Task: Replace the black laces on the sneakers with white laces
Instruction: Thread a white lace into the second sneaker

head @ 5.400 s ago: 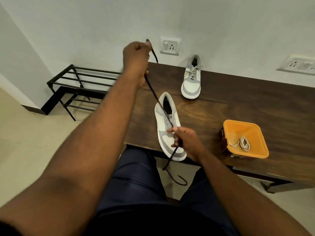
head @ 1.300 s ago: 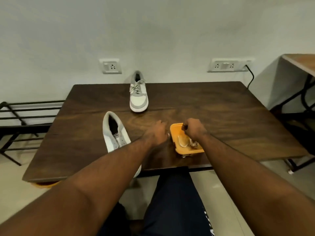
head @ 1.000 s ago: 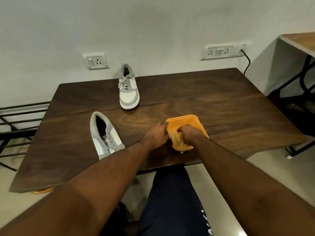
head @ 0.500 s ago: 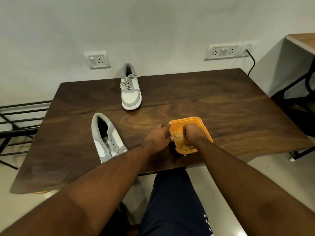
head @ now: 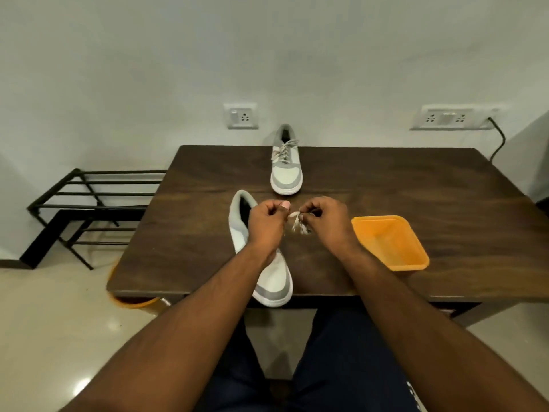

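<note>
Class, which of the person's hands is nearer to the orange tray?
Right. The right hand sits just left of the orange tray; the left hand is farther left, over the near sneaker.

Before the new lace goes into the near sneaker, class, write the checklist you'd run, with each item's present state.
1. White lace out of the orange tray: ok.
2. Both hands on it, left hand and right hand pinching: ok.
3. Lace fully unbundled: not ok, still bunched.
4. Near sneaker free of black lace: cannot tell, the left forearm covers its eyelets.
5. Far sneaker laced light: ok.
</note>
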Demonstrator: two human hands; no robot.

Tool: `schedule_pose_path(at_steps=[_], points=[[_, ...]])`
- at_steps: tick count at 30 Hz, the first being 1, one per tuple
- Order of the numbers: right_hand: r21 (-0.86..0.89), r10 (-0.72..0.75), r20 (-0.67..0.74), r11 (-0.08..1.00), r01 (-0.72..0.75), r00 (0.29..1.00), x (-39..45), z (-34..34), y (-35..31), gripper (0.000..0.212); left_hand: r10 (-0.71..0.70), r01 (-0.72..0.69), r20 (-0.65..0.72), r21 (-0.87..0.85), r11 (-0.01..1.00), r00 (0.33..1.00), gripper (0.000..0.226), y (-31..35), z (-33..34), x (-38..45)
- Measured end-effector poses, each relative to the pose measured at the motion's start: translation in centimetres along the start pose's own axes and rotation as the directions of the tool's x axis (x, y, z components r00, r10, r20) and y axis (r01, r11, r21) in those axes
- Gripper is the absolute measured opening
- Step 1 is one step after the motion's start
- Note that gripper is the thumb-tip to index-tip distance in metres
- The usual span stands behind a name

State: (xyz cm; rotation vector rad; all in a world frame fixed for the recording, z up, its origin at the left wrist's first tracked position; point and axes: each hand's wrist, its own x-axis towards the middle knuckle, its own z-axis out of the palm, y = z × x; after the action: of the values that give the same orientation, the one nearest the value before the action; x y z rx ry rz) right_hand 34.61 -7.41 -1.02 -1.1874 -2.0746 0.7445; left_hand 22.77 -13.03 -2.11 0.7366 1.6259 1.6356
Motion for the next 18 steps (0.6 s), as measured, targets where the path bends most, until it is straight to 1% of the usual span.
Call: schedule_pose_path(at_steps=[2, 4, 6, 7, 10, 11, 12, 13, 14, 15, 16, 17, 18], points=[[0.015, 0.014, -0.004, 1.000, -0.014, 1.000, -1.1, 1.6, -0.6, 0.009, -0.006, 0.004, 0.042, 0.040, 0.999, 0.999, 0.020, -0.7, -2.5, -0.3], [0.043, 0.004, 0.007, 0.999, -0.004, 1.000, -2.0, 2.7, -1.1, 0.012, -0.024, 0.014, 0.103, 0.103, 0.995, 0.994, 0.022, -1.6, -4.3, -0.9], [0.092, -0.006, 0.034, 0.996, 0.003, 0.999, -2.7, 3.7, -1.3, 0.011, -0.029, 0.009, 0.110, 0.179, 0.984, 0.994, 0.025, -2.4, -5.5, -1.8], [0.105, -0.005, 0.046, 0.994, 0.000, 0.999, -2.9, 4.1, -1.4, 0.008, -0.032, 0.015, 0.094, 0.171, 0.985, 0.995, 0.024, -2.6, -5.9, -2.2], [0.132, 0.019, 0.074, 0.991, -0.028, 0.997, -3.4, 5.2, -1.2, 0.006, -0.055, 0.054, 0.017, 0.066, 0.996, 0.998, 0.013, -3.3, -6.9, -3.3], [0.155, 0.040, 0.078, 0.987, -0.052, 0.996, -3.5, 5.4, -0.9, 0.007, -0.042, 0.045, -0.043, 0.067, 0.997, 0.998, 0.011, -3.6, -7.2, -3.5], [0.185, 0.068, 0.076, 0.979, -0.081, 0.995, -3.5, 5.4, -0.6, 0.007, -0.019, 0.032, -0.143, 0.086, 0.996, 0.989, 0.012, -3.8, -7.6, -3.3], [0.214, 0.102, 0.067, 0.970, -0.114, 0.993, -3.5, 5.4, -0.2, 0.009, -0.001, 0.031, -0.284, 0.100, 0.995, 0.959, 0.012, -3.9, -8.2, -3.0], [0.221, 0.131, 0.048, 0.965, -0.138, 0.990, -3.5, 5.2, 0.4, 0.014, -0.010, 0.046, -0.447, 0.070, 0.996, 0.894, 0.009, -4.1, -9.0, -2.6], [0.214, 0.158, 0.024, 0.964, -0.159, 0.987, -3.5, 4.9, 0.8, 0.019, -0.045, 0.054, -0.598, -0.002, 0.999, 0.800, 0.008, -4.0, -10.0, -2.0], [0.205, 0.182, 0.006, 0.962, -0.179, 0.983, -3.6, 4.6, 1.3, 0.023, -0.103, 0.058, -0.703, -0.088, 0.994, 0.704, 0.012, -4.0, -11.3, -1.5], [0.211, 0.203, 0.000, 0.957, -0.198, 0.979, -3.8, 4.4, 1.6, 0.026, -0.168, 0.058, -0.755, -0.171, 0.984, 0.634, 0.015, -4.1, -12.5, -1.0], [0.225, 0.217, 0.007, 0.951, -0.213, 0.976, -4.0, 4.3, 1.8, 0.026, -0.213, 0.071, -0.776, -0.213, 0.974, 0.594, 0.018, -4.3, -13.4, -0.6]])
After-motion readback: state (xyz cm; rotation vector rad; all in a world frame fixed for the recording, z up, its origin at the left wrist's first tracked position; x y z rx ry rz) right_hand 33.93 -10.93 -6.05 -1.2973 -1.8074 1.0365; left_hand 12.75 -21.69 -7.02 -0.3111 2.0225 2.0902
